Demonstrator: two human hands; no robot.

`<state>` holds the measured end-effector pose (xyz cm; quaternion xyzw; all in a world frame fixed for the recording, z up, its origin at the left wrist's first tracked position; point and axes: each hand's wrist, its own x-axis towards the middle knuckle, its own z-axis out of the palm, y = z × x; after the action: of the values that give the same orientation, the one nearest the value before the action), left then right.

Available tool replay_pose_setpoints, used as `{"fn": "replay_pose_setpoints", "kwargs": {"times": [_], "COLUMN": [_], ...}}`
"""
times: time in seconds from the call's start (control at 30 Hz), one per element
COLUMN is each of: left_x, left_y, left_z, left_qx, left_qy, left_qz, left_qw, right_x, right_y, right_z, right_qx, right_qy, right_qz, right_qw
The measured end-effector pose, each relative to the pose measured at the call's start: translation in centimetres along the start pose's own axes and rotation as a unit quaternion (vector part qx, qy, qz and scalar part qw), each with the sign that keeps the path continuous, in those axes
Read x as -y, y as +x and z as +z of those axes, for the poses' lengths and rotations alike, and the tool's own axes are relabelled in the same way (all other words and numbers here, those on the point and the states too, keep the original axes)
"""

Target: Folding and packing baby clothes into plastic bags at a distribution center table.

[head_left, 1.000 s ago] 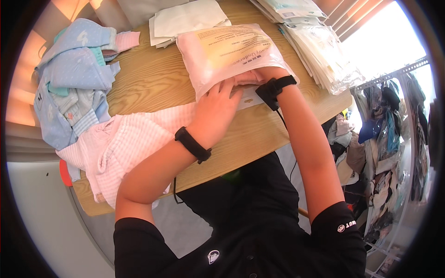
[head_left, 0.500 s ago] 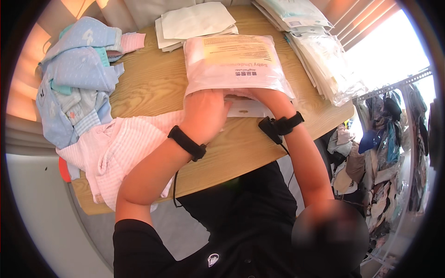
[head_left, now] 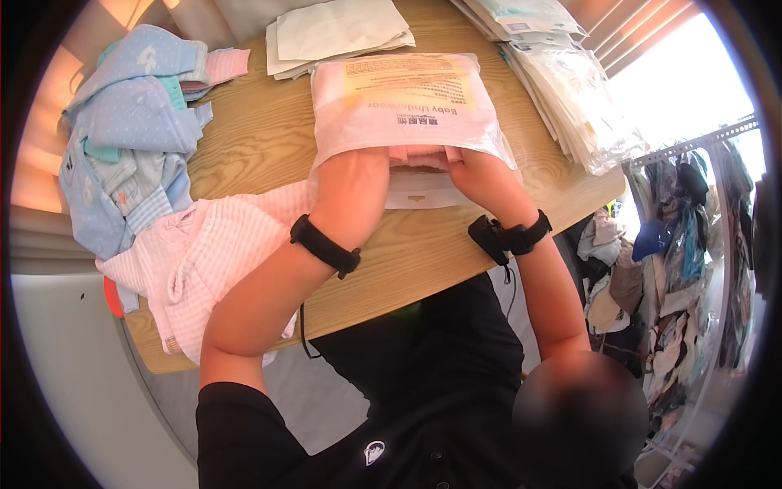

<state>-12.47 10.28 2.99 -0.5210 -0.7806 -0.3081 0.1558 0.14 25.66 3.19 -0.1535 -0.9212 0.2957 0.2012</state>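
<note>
You have two hands at one frosted bag [head_left: 407, 102] on the table [head_left: 257, 138], and pink cloth [head_left: 423, 153] shows inside its mouth, between your grips. Your left grip [head_left: 355, 175] reaches in, fingers hidden, so whether it is closed can't be told. Your right grip [head_left: 481, 178] is at the mouth's other side, fingers partly covered; its closure can't be told either. Left of your left grip lie one pink-striped garment [head_left: 224, 253] and one heap of mostly light-blue clothes [head_left: 138, 122]. Two stacks lie beyond your grips: white sheets [head_left: 338, 33] and, further right, plastic-wrapped packets [head_left: 562, 102].
</note>
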Motion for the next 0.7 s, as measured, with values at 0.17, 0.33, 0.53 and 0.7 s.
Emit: {"fn": "replay_pose_setpoints", "kwargs": {"times": [0.17,0.33,0.53,0.7], "left_x": [-0.7,-2.2,-2.0,-1.6], "left_y": [0.1,0.4,-0.7,-0.8], "left_z": [-1.2,-1.9,-1.3,-1.0], "left_qx": [0.045,0.030,0.078,0.036], "left_qy": [0.037,0.122,0.102,0.048], "left_qz": [0.008,0.035,-0.025,-0.013], "left_qw": [0.998,0.992,0.991,0.998], "right_x": [-1.8,-5.5,-4.5,-3.8], "right_y": [0.1,0.4,1.3,1.6], "right_z": [1.1,3.0,3.5,3.0], "right_qx": [-0.052,-0.136,-0.128,-0.087], "right_qy": [-0.041,-0.162,-0.138,-0.079], "right_qz": [0.019,-0.088,-0.096,-0.091], "right_qw": [0.998,0.973,0.977,0.989]}}
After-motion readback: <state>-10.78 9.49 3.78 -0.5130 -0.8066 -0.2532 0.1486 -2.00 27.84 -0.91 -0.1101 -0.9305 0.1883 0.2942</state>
